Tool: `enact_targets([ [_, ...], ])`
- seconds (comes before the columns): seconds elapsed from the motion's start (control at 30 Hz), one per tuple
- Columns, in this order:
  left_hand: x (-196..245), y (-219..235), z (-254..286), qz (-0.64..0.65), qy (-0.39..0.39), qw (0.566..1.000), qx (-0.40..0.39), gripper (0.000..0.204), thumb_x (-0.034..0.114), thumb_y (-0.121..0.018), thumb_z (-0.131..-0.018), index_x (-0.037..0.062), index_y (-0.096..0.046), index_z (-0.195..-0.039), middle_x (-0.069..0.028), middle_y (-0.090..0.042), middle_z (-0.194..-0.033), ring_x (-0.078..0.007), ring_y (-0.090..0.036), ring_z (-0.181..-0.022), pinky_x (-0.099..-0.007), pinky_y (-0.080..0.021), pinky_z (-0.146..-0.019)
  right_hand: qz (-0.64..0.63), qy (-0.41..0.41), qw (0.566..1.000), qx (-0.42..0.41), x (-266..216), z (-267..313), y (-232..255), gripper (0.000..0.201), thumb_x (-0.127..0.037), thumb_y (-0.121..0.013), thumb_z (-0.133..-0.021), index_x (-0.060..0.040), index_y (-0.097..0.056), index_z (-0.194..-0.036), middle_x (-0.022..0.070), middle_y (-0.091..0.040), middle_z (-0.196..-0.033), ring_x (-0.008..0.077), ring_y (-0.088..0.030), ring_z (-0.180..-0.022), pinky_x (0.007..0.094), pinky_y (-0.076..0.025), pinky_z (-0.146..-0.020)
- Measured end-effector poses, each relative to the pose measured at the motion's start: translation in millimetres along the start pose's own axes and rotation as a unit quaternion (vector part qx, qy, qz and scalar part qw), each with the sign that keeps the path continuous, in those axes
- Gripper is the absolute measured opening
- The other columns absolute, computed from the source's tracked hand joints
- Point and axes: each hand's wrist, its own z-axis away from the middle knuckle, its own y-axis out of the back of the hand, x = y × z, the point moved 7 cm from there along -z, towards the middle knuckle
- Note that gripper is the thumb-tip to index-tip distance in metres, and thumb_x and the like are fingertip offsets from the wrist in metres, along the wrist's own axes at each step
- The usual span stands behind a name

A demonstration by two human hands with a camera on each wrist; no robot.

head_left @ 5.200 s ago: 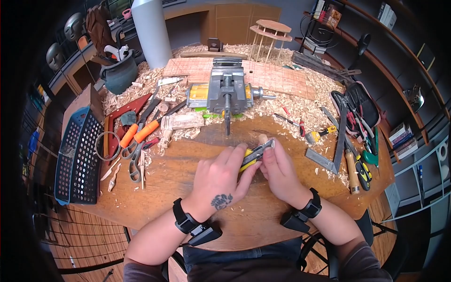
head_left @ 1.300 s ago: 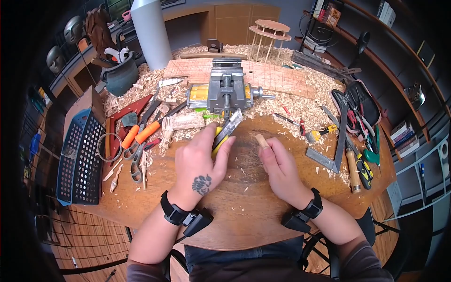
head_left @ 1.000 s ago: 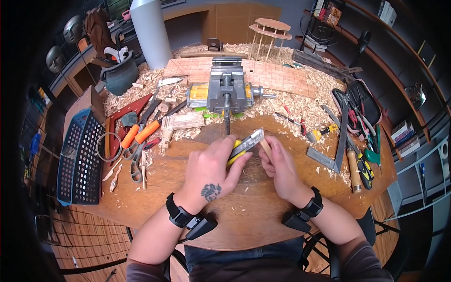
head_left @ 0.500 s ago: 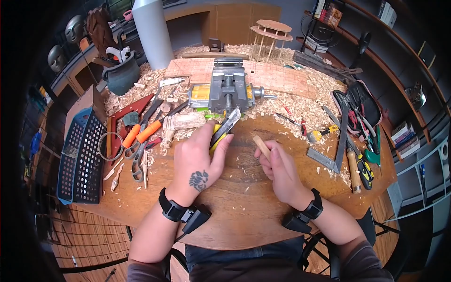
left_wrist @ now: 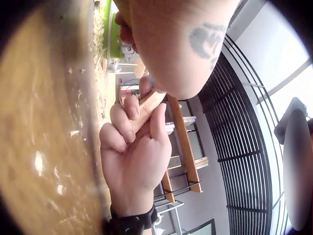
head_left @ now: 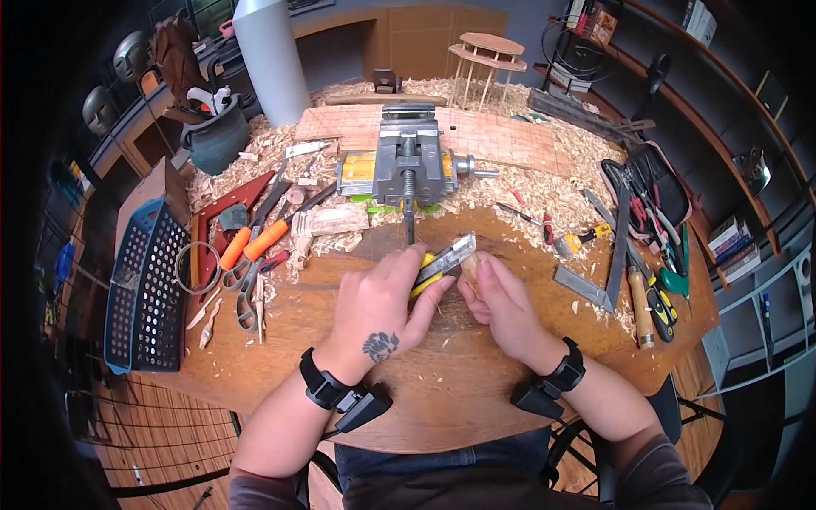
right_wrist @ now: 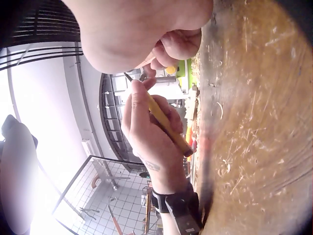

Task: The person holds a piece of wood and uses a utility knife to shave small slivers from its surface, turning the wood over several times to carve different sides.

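Observation:
The left hand (head_left: pixel 378 310) grips a yellow and grey utility knife (head_left: pixel 435 270), its blade end toward the right. Fingers and thumb of the right hand (head_left: pixel 507 313) pinch a small pale wood piece (head_left: pixel 470 267), whose upper end meets the knife's tip. In the left wrist view the wood piece (left_wrist: pixel 146 108) lies across the curled fingers of the right hand (left_wrist: pixel 134 152). The right wrist view shows the yellow knife body (right_wrist: pixel 167 126) in the left hand (right_wrist: pixel 154 132); its blade is mostly hidden there.
A metal vise (head_left: pixel 410 161) stands beyond the hands among wood shavings. Orange-handled tools (head_left: pixel 266 239), scissors (head_left: pixel 246 297) and a perforated basket (head_left: pixel 143 289) lie to the left. A metal square (head_left: pixel 583 289), a wooden-handled tool (head_left: pixel 637 310) and a tool case (head_left: pixel 665 191) are on the right.
Since half a second ago, the left hand has moved right with the knife, closing the gap to the wood piece. The right hand has stayed near its place, and the wood piece stands more upright.

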Motion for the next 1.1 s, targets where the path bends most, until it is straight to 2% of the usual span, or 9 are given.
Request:
enact_targets([
  [0.1, 4.4, -1.6, 1.5, -0.009, -0.011, 1.000, -0.007, 0.035, 0.027, -0.076, -0.093, 0.0016, -0.068, -0.115, -0.0211, -0.071, -0.088, -0.0406, -0.071, -0.077, -0.0451, -0.057, -0.067, -0.066, -0.032, 0.997, 0.001, 4.0, -0.4, 0.4, 0.046, -0.044, -0.036, -0.115, -0.0088, -0.056, -0.137, -0.0073, -0.049, -0.086, 0.0011, -0.039, -0.069, 0.0184, -0.034, -0.060],
  [0.17, 6.4, -3.5, 2.3, -0.011, -0.013, 1.000, -0.015, 0.036, 0.027, -0.076, -0.092, 0.0012, -0.068, -0.116, -0.0208, -0.072, -0.088, -0.0402, -0.071, -0.076, -0.0451, -0.057, -0.066, -0.009, 0.026, 0.999, -0.024, -9.7, 1.0, -5.3, 0.045, -0.040, -0.037, -0.115, -0.0081, -0.054, -0.142, -0.0064, -0.051, -0.089, 0.0019, -0.040, -0.070, 0.0188, -0.035, -0.062],
  [0.27, 9.7, -8.1, 3.5, -0.001, -0.036, 0.999, -0.027, 0.038, 0.027, -0.077, -0.091, 0.0011, -0.068, -0.118, -0.0203, -0.072, -0.088, -0.0393, -0.071, -0.075, -0.0448, -0.057, -0.065, 0.028, 0.040, 0.999, -0.020, -6.4, -0.5, -4.0, 0.044, -0.036, -0.037, -0.116, -0.0070, -0.052, -0.145, -0.0040, -0.057, -0.096, 0.0036, -0.044, -0.074, 0.0204, -0.039, -0.066],
  [0.33, 12.9, -8.5, 5.1, -0.005, -0.077, 0.997, -0.008, 0.036, 0.029, -0.075, -0.092, 0.0004, -0.067, -0.112, -0.0172, -0.070, -0.084, -0.0369, -0.070, -0.066, -0.0434, -0.055, -0.055, 0.035, 0.039, 0.998, -0.019, -5.7, -0.5, -4.4, 0.043, -0.034, -0.038, -0.116, -0.0062, -0.051, -0.145, -0.0016, -0.059, -0.101, 0.0055, -0.048, -0.078, 0.0225, -0.042, -0.070],
  [0.47, 13.9, -5.2, 4.0, -0.010, -0.064, 0.998, -0.008, 0.035, 0.028, -0.074, -0.092, -0.0002, -0.067, -0.112, -0.0170, -0.070, -0.086, -0.0367, -0.070, -0.066, -0.0436, -0.055, -0.056, 0.079, 0.049, 0.996, -0.001, -2.2, -1.8, -3.3, 0.040, -0.030, -0.039, -0.116, -0.0031, -0.052, -0.142, 0.0048, -0.065, -0.109, 0.0116, -0.058, -0.090, 0.0290, -0.049, -0.081],
  [0.57, 17.1, -1.9, 4.4, -0.019, -0.076, 0.997, 0.018, 0.035, 0.028, -0.074, -0.093, -0.0009, -0.067, -0.111, -0.0163, -0.070, -0.084, -0.0355, -0.070, -0.065, -0.0429, -0.055, -0.055, 0.111, 0.073, 0.991, 0.029, -5.3, -0.8, -1.9, 0.036, -0.029, -0.042, -0.115, -0.0014, -0.054, -0.135, 0.0065, -0.065, -0.109, 0.0137, -0.061, -0.094, 0.0309, -0.050, -0.085],
  [0.67, 16.6, -1.6, 4.0, -0.029, -0.047, 0.998, -0.001, 0.036, 0.026, -0.077, -0.092, 0.0001, -0.067, -0.115, -0.0181, -0.071, -0.085, -0.0372, -0.071, -0.069, -0.0422, -0.056, -0.059, 0.096, 0.094, 0.990, 0.045, -9.0, -1.1, -3.5, 0.034, -0.029, -0.044, -0.115, -0.0006, -0.056, -0.129, 0.0057, -0.066, -0.106, 0.0125, -0.061, -0.093, 0.0309, -0.050, -0.085],
  [0.87, 17.6, 1.3, 3.7, -0.050, -0.064, 0.996, 0.042, 0.035, 0.029, -0.074, -0.093, -0.0008, -0.066, -0.111, -0.0153, -0.069, -0.082, -0.0335, -0.070, -0.063, -0.0410, -0.055, -0.052, 0.085, 0.071, 0.992, 0.052, -2.9, -4.9, 1.3, 0.033, -0.032, -0.050, -0.113, -0.0011, -0.062, -0.115, -0.0003, -0.062, -0.087, 0.0072, -0.054, -0.082, 0.0278, -0.047, -0.075],
  [1.1, 16.5, 0.6, 2.9, -0.055, -0.051, 0.996, 0.048, 0.035, 0.029, -0.074, -0.093, 0.0003, -0.067, -0.111, -0.0157, -0.069, -0.082, -0.0338, -0.070, -0.063, -0.0416, -0.054, -0.052, 0.091, 0.080, 0.990, 0.070, -10.1, -7.6, 1.6, 0.037, -0.036, -0.054, -0.112, -0.0019, -0.064, -0.102, -0.0036, -0.058, -0.078, 0.0051, -0.049, -0.076, 0.0262, -0.044, -0.069],
])
